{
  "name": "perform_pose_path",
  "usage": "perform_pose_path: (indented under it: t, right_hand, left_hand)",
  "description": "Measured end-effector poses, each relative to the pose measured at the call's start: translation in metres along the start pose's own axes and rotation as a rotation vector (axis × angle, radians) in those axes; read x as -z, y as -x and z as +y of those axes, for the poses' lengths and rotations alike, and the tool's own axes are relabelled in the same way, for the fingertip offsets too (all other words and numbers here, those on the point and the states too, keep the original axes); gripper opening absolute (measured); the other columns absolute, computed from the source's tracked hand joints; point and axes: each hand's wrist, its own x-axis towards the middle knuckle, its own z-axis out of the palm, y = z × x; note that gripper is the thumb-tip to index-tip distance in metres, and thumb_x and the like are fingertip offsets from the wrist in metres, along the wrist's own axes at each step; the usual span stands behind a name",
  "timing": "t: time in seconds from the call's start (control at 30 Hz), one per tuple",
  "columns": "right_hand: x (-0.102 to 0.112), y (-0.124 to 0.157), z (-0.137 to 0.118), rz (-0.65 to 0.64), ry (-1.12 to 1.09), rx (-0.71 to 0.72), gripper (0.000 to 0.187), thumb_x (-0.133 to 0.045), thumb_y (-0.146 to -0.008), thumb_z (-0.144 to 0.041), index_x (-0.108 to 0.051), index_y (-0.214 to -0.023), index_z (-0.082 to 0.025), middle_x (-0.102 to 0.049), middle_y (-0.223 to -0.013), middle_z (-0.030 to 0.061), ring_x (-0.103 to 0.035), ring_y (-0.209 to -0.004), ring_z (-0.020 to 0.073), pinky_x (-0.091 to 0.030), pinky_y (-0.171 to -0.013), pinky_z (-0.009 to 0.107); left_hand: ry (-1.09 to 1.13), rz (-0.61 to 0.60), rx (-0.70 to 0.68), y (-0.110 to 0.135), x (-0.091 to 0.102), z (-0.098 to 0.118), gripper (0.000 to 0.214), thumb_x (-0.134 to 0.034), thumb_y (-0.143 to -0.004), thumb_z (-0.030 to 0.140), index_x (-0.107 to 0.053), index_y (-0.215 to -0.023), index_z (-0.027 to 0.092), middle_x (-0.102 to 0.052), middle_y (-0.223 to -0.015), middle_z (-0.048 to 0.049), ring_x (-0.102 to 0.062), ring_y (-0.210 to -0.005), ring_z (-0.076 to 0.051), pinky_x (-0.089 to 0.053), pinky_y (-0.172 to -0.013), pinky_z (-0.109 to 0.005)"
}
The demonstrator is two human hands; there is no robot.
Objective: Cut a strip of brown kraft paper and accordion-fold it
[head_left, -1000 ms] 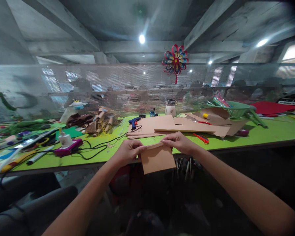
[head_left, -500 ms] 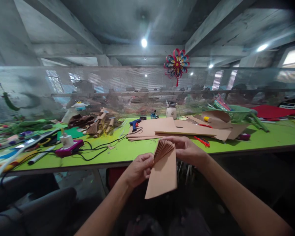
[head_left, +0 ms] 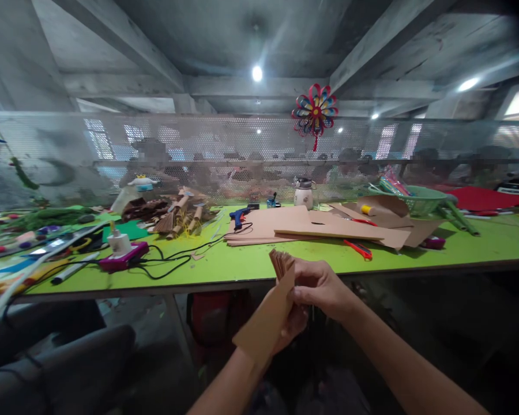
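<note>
A sheet of brown paper (head_left: 263, 323), pleated like an accordion at its upper end, is held in front of the table edge. Its flat part slants down to the left, over my left wrist. My left hand (head_left: 294, 324) is behind the paper, closed around it, with most of its fingers hidden. From the right, my right hand (head_left: 322, 287) pinches the paper's edge just below the folds, thumb and fingers together. On the green table (head_left: 225, 271) beyond lie stacked brown paper sheets (head_left: 268, 223) and a red utility knife (head_left: 358, 250).
A blue glue gun (head_left: 239, 217) with a black cable rests left of the sheets. Farther left are a purple power strip (head_left: 123, 256) and a pile of brown paper pieces (head_left: 179, 216). A green basket (head_left: 421, 199) stands at the right. Behind runs a perforated screen (head_left: 242, 138).
The paper has turned, its flat part swinging left and its folds tipping left. My left hand has moved right, behind the paper; my right hand has shifted down to its edge.
</note>
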Motion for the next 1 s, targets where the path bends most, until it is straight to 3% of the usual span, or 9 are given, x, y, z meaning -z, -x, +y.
perform_pose_path:
  t: [0.1,0.2,0.3,0.37,0.43,0.5,0.6,0.77,1.0]
  right_hand:
    - [0.001,0.000,0.002,0.097,-0.030,-0.112,0.024,-0.066,-0.077,-0.038,-0.062,-0.085,-0.016,-0.057,-0.073,0.0014,-0.051,-0.064,0.0111,-0.042,-0.057,0.021]
    - [0.019,-0.009,0.003,0.188,0.035,-0.109,0.025,-0.064,-0.078,-0.039,-0.059,-0.086,-0.015,-0.058,-0.075,0.0006,-0.050,-0.063,0.0098,-0.041,-0.058,0.021]
    - [0.050,-0.020,0.010,0.190,0.223,-0.120,0.026,-0.065,-0.076,-0.039,-0.058,-0.079,-0.014,-0.056,-0.074,0.0001,-0.049,-0.067,0.0102,-0.040,-0.063,0.022]
    - [0.070,-0.026,0.019,0.124,0.323,-0.216,0.028,-0.064,-0.075,-0.040,-0.057,-0.077,-0.013,-0.054,-0.068,-0.0008,-0.047,-0.063,0.0097,-0.037,-0.059,0.022]
    - [0.082,-0.032,0.031,-0.012,0.398,-0.317,0.031,-0.063,-0.075,-0.042,-0.058,-0.074,-0.011,-0.053,-0.065,-0.0007,-0.045,-0.060,0.0095,-0.035,-0.057,0.022]
    - [0.088,-0.038,0.043,-0.149,0.490,-0.368,0.034,-0.062,-0.074,-0.044,-0.061,-0.072,-0.010,-0.054,-0.065,-0.0002,-0.044,-0.060,0.0098,-0.034,-0.056,0.022]
    - [0.090,-0.051,0.056,-0.269,0.631,-0.384,0.034,-0.062,-0.073,-0.043,-0.065,-0.074,-0.010,-0.055,-0.064,-0.0002,-0.043,-0.059,0.0096,-0.033,-0.054,0.021]
    - [0.096,-0.066,0.072,-0.299,0.721,-0.350,0.033,-0.060,-0.074,-0.041,-0.067,-0.077,-0.009,-0.054,-0.062,-0.0009,-0.042,-0.057,0.0090,-0.032,-0.052,0.020]
    - [0.099,-0.062,0.083,-0.248,0.900,-0.182,0.026,-0.061,-0.077,-0.034,-0.071,-0.078,-0.009,-0.060,-0.067,0.0024,-0.050,-0.062,0.0117,-0.035,-0.056,0.021]
  left_hand:
    - [0.261,0.007,-0.073,0.007,-0.004,0.003,0.046,-0.056,-0.071,0.064,-0.059,-0.084,0.020,-0.052,-0.065,0.0000,-0.049,-0.055,-0.009,-0.038,-0.049,-0.021]
    - [0.251,-0.038,0.011,0.013,0.009,0.019,0.037,-0.067,-0.072,0.045,-0.063,-0.091,0.013,-0.062,-0.076,-0.0060,-0.057,-0.064,-0.011,-0.040,-0.054,-0.020]
    - [0.062,0.196,-0.023,0.016,0.044,0.052,0.030,-0.072,-0.068,0.036,-0.065,-0.082,0.010,-0.063,-0.072,-0.0055,-0.057,-0.061,-0.010,-0.039,-0.053,-0.018]
    - [-0.120,0.412,-0.143,0.012,0.071,0.080,0.031,-0.072,-0.067,0.039,-0.065,-0.081,0.012,-0.063,-0.071,-0.0034,-0.057,-0.063,-0.011,-0.041,-0.055,-0.019]
    - [-0.393,0.493,-0.264,0.003,0.089,0.104,0.034,-0.065,-0.072,0.043,-0.066,-0.089,0.013,-0.065,-0.078,-0.0050,-0.059,-0.073,-0.014,-0.043,-0.060,-0.021]
    - [-0.695,0.397,-0.311,-0.013,0.095,0.119,0.037,-0.057,-0.076,0.045,-0.067,-0.094,0.014,-0.067,-0.090,-0.0082,-0.059,-0.083,-0.018,-0.045,-0.065,-0.024]
    - [-1.140,0.207,-0.342,-0.044,0.089,0.119,0.041,-0.056,-0.076,0.044,-0.067,-0.102,0.013,-0.066,-0.102,-0.0110,-0.058,-0.092,-0.021,-0.044,-0.075,-0.028]
    - [-1.435,-0.166,-0.220,-0.083,0.081,0.097,0.034,-0.051,-0.081,0.037,-0.072,-0.089,0.012,-0.067,-0.072,-0.0051,-0.054,-0.064,-0.015,-0.036,-0.056,-0.023]
    - [-1.536,-0.131,-0.401,-0.086,0.091,0.083,0.026,-0.055,-0.083,0.034,-0.074,-0.089,0.018,-0.056,-0.067,-0.0034,-0.049,-0.066,-0.014,-0.032,-0.058,-0.023]
